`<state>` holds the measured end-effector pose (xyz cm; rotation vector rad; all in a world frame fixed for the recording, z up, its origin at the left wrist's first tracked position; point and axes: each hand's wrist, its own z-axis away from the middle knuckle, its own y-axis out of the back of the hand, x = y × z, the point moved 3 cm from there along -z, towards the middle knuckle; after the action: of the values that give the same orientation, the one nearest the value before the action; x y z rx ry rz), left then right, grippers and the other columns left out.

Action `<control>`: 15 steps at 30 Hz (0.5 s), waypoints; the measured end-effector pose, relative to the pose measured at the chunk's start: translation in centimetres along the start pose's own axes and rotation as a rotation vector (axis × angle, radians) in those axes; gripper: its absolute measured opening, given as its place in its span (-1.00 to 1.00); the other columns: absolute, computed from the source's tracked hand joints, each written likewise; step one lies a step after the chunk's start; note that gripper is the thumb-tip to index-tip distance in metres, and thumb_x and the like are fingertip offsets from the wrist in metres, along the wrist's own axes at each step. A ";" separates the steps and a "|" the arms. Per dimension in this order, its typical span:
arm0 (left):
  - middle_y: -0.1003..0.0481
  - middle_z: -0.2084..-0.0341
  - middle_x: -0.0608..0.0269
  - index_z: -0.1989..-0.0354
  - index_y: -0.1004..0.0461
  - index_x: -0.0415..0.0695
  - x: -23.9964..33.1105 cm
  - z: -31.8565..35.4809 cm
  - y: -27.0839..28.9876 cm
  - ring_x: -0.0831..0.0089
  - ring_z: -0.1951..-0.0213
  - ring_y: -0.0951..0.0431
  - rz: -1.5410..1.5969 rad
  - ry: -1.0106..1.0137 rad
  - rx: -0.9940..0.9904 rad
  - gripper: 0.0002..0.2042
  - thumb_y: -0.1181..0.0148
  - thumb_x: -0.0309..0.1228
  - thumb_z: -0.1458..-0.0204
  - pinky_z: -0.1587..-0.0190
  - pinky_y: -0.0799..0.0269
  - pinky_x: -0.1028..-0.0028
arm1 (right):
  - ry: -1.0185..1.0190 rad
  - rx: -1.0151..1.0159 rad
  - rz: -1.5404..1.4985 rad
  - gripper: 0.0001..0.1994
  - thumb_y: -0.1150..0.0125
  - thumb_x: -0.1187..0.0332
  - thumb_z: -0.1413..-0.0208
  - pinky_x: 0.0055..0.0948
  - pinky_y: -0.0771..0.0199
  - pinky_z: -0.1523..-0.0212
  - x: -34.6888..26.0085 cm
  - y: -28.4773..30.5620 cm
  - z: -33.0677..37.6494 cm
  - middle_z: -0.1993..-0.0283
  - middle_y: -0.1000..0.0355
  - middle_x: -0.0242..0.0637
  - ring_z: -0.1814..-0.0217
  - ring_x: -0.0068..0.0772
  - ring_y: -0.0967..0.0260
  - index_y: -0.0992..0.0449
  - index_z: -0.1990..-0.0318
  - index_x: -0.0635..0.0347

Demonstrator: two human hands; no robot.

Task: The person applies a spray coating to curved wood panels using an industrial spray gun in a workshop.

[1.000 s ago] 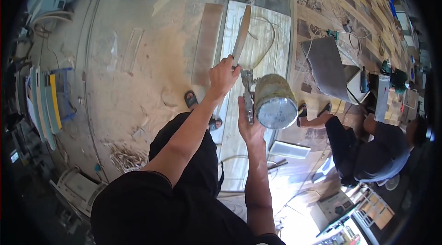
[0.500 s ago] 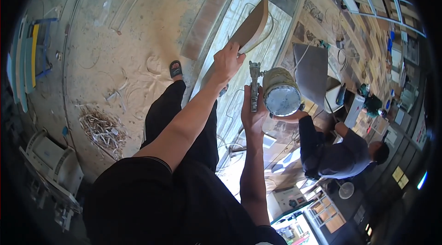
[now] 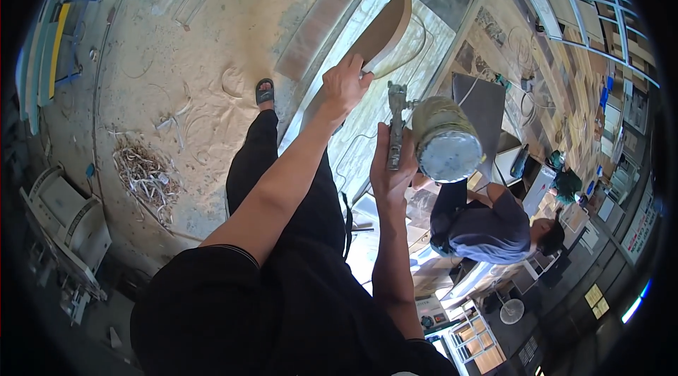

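My left hand (image 3: 345, 86) is closed around the lower part of a long brown board (image 3: 385, 26) with a curved far end. The board tilts away from me above a pale, marbled panel. To the right, my right hand (image 3: 390, 172) grips the handle of a spray gun (image 3: 397, 118), its metal body stained and upright in my fist. A round, paint-crusted cup (image 3: 448, 139) is joined to the gun on its right side, its pale round end facing me. The fingers behind the gun are partly hidden.
The pale panel (image 3: 353, 143) lies beneath my hands, with a brown plank (image 3: 321, 19) to its left. Curly shavings (image 3: 147, 175) lie on the dusty floor. A co-worker (image 3: 491, 224) bends at the right, near a dark board (image 3: 479, 108). A grey machine (image 3: 67, 217) stands at lower left.
My right hand and the spray gun have shifted slightly right, and the cup looks larger. The co-worker's body has moved left in view. My left hand still grips the board.
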<state>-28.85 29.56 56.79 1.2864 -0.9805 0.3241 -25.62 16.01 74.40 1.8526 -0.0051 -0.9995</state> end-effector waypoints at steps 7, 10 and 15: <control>-0.57 0.40 0.18 0.25 -0.52 -0.10 0.3 0.9 -1.1 0.07 0.36 -0.65 -0.042 0.000 -0.019 -0.70 -0.43 -0.22 0.06 0.35 -0.51 0.12 | 0.034 0.023 -0.017 -0.85 -0.32 0.45 -0.32 -0.17 -0.36 0.38 0.9 0.5 1.2 0.45 -0.42 -0.04 0.46 -0.09 -0.36 -0.50 0.23 0.36; -0.57 0.39 0.19 0.24 -0.53 -0.09 0.5 1.0 -1.0 0.08 0.34 -0.65 -0.042 0.008 -0.014 -0.69 -0.44 -0.22 0.06 0.34 -0.51 0.12 | 0.017 0.026 -0.010 -0.83 -0.32 0.43 -0.32 -0.16 -0.35 0.40 0.0 1.3 0.7 0.44 -0.43 -0.03 0.48 -0.07 -0.34 -0.50 0.23 0.37; -0.57 0.38 0.21 0.22 -0.54 -0.08 1.0 1.1 -0.9 0.08 0.33 -0.65 -0.016 -0.004 0.020 -0.70 -0.45 -0.23 0.06 0.33 -0.52 0.12 | 0.041 0.012 -0.030 -0.84 -0.33 0.42 -0.33 -0.21 -0.36 0.41 1.6 0.7 1.9 0.41 -0.46 -0.04 0.48 -0.11 -0.38 -0.53 0.17 0.37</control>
<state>-28.14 27.95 56.88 1.3127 -0.9720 0.3201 -25.48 13.59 73.62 1.8888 0.0409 -0.9840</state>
